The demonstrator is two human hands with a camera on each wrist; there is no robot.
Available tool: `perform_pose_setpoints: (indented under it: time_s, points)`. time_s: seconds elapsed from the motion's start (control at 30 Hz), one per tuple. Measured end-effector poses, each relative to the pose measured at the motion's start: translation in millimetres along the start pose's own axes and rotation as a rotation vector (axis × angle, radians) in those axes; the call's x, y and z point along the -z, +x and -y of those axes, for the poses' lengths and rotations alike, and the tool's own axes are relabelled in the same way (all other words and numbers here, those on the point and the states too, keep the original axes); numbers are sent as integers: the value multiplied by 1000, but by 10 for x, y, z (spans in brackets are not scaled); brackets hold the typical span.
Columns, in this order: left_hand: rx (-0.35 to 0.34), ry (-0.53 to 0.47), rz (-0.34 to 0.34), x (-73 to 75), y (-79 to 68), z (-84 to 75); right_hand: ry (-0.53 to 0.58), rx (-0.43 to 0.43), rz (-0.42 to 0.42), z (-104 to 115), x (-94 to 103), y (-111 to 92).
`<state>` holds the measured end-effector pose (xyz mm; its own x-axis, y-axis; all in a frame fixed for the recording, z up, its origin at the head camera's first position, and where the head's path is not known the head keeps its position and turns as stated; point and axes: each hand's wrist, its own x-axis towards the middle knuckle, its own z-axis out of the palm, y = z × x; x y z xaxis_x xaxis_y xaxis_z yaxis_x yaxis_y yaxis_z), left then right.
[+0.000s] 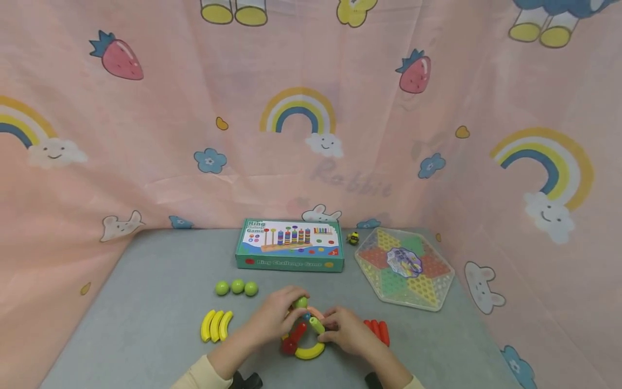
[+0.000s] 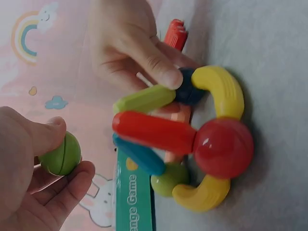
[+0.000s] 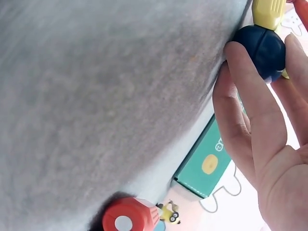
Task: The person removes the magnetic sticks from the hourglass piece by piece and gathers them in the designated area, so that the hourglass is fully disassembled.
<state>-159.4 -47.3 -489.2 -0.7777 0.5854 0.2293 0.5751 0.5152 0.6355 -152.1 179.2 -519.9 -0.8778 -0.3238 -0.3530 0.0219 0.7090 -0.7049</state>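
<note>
A ring of balls and curved rods stands on the grey table in front of me. Its red ball [image 2: 224,148] carries a leaning red rod [image 2: 154,132], and a blue rod [image 2: 139,154] rises from a green ball [image 2: 169,180]. Yellow curved rods [image 2: 221,91] join the near balls; salmon ones lie partly hidden behind. My right hand [image 1: 347,329] grips the dark blue ball [image 3: 262,50] at the ring's right, under a light green rod [image 2: 144,99]. Between thumb and fingers, my left hand [image 1: 272,316] holds a loose green ball [image 2: 61,155] above the upright rods.
Three green balls [image 1: 237,286] sit in a row on the left, with three yellow curved rods [image 1: 215,326] nearer me. Red rods [image 1: 384,332] lie beyond my right wrist. Farther back are a green game box [image 1: 291,263], a small bee toy [image 1: 353,238] and a hexagonal board [image 1: 384,281].
</note>
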Motion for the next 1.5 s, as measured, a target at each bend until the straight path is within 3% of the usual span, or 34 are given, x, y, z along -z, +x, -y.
perform_pose_setpoints:
  time_s: [0.13,0.23,0.5,0.7,0.93,1.13,1.3,1.5]
  points:
    - [-31,-8,-70,62,-5,1,18,6,2,-7,-2,-12]
    - [-15,-28,-99,81,-12,20,46,-5,0,-4,-9,-19]
    - [134,78,-199,102,-12,116,70,-57,-23,-7,-32,-38]
    - [177,53,-274,196,5,221,48,-69,-32,8,-43,-32]
    - [252,63,-249,290,40,424,36,-85,-42,30,-48,-21]
    - [297,67,-218,292,65,693,37,-86,-47,31,-58,-13]
    - [285,142,-176,283,85,917,46,-57,-42,15,-57,-26]
    - [291,210,-125,238,74,1036,30,-40,-42,-4,-62,-40]
